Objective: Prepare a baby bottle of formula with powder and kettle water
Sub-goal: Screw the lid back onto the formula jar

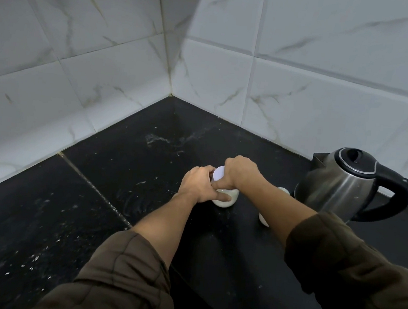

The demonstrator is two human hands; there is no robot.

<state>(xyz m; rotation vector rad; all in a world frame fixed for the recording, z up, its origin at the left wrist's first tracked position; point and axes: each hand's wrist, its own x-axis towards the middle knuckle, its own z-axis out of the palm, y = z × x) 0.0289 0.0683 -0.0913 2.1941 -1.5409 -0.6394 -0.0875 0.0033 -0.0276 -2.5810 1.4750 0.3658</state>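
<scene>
Kettle [342, 185] sits on the counter [111, 175], right up against the wall [327, 104] behind it. The bottle [226, 198] stands on the counter left of the kettle, with the left hand [198, 186] round its far side from the kettle and the right hand [239, 172] on top. Between kettle and bottle there's a small thing [263, 221], mostly hidden behind the forearm.

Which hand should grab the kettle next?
Probably the right hand: the kettle stands to its right, handle turned right. The left hand, also holding the white bottle, is farther away.
</scene>
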